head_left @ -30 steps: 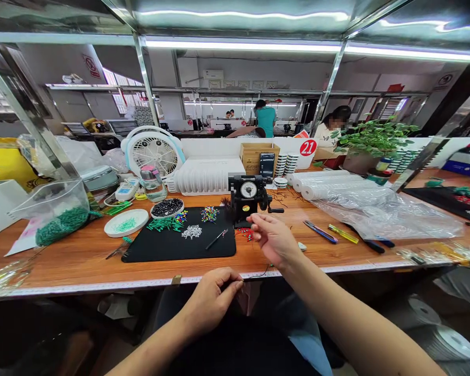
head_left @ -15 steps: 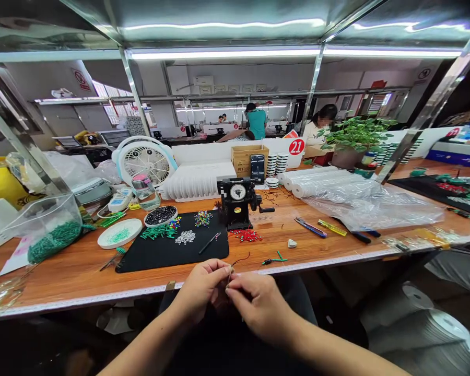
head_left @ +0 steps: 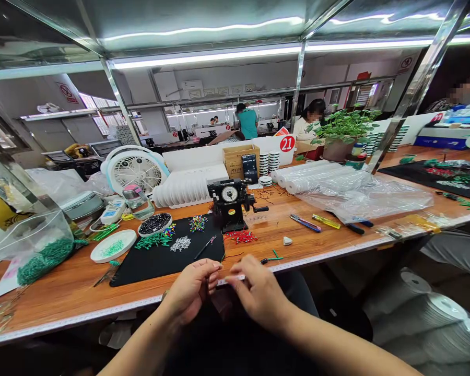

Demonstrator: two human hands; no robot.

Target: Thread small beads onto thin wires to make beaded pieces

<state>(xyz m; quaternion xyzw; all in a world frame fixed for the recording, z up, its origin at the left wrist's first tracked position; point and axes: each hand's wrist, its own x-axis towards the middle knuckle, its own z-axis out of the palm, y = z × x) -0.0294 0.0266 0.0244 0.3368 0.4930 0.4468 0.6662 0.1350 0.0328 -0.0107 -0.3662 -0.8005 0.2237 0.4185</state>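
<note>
Above the front edge of the bench, my left hand [head_left: 192, 290] is closed, with thumb and forefinger pinched together. From that pinch a thin dark cord [head_left: 234, 255] seems to run up and to the right over the wood. My right hand [head_left: 260, 292] is just to the right, fingers curled in toward the thumb and slightly blurred; whatever lies between them is too small to make out. A small gap separates the two hands. Behind them stands a black hand-crank machine [head_left: 230, 203] with a round dial, and red beaded pieces [head_left: 241, 237] lie at its foot.
A black mat [head_left: 149, 266] at left carries green, white and multicoloured small parts. Beyond it are a white dish [head_left: 97, 254], a bowl of black beads [head_left: 155, 224] and a fan [head_left: 136, 175]. Tweezers [head_left: 305, 223], a yellow-handled cutter [head_left: 326, 221] and plastic-wrapped rolls [head_left: 321, 180] lie right.
My hands have come apart: the right has lifted slightly and moved away from the left fingertips. The camera view has turned a little, shifting the bench leftward.
</note>
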